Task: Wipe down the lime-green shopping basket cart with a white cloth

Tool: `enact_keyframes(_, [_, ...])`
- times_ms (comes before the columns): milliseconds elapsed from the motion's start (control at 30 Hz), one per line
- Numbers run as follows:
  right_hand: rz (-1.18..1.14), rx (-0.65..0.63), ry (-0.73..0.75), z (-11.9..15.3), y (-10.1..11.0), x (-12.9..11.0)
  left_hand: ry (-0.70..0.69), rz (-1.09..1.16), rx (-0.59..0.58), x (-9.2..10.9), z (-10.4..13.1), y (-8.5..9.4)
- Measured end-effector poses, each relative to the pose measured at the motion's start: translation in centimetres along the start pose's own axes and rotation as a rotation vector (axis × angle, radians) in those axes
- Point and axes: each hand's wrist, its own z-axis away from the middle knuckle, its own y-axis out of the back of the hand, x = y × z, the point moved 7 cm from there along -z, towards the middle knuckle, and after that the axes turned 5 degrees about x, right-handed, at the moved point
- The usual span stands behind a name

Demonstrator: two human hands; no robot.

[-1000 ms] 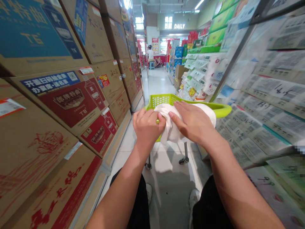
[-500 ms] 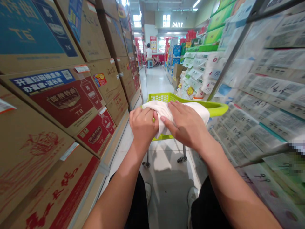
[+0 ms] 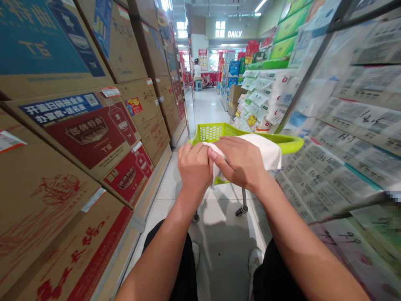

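A lime-green shopping cart (image 3: pixel 210 131) stands in front of me with its near rim under both hands. A white cloth (image 3: pixel 266 151) is draped over that rim, and a loose end hangs down between my hands. My left hand (image 3: pixel 194 165) is closed over the near left part of the rim, where some cloth shows beside its fingers. Over the cloth, my right hand (image 3: pixel 239 161) is bent round the rim, its thumb touching or nearly touching the left hand. The fingertips of both hands are hidden.
Stacked cardboard cartons (image 3: pixel 94 129) line the left side. Wrapped paper packs (image 3: pixel 338 154) fill the right side behind a slanted metal post (image 3: pixel 310 75). A narrow tiled floor (image 3: pixel 209 102) runs ahead to a person (image 3: pixel 196 70) near a blue stool (image 3: pixel 198 85).
My right hand has slid left over the cloth and its fingers have curled more, bunching the cloth near my left hand. The left hand has shifted slightly right in view.
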Motion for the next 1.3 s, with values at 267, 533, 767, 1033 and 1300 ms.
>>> enact_keyframes(267, [0.036, 0.183, -0.095, 1.8, 0.4, 5.5, 0.152, 0.609, 0.089, 2.4, 0.5, 1.4])
enact_keyframes(533, [-0.101, 0.08, -0.1, 2.6, 0.5, 6.7, 0.193, 0.574, 0.071, -1.8, 2.9, -4.0])
enact_keyframes(767, [-0.06, 0.093, -0.122, 2.5, 0.3, 0.2, 0.267, 0.482, -0.207, -3.4, 4.0, -9.0])
enact_keyframes(1033, [0.173, -0.128, -0.352, 1.6, 1.3, 2.9, 0.207, 0.387, -0.295, -2.5, 1.7, -6.2])
enact_keyframes(1300, [0.194, -0.083, -0.41, 1.7, 2.7, 1.2, 0.414, 0.608, -0.152, -3.8, 1.1, -5.8])
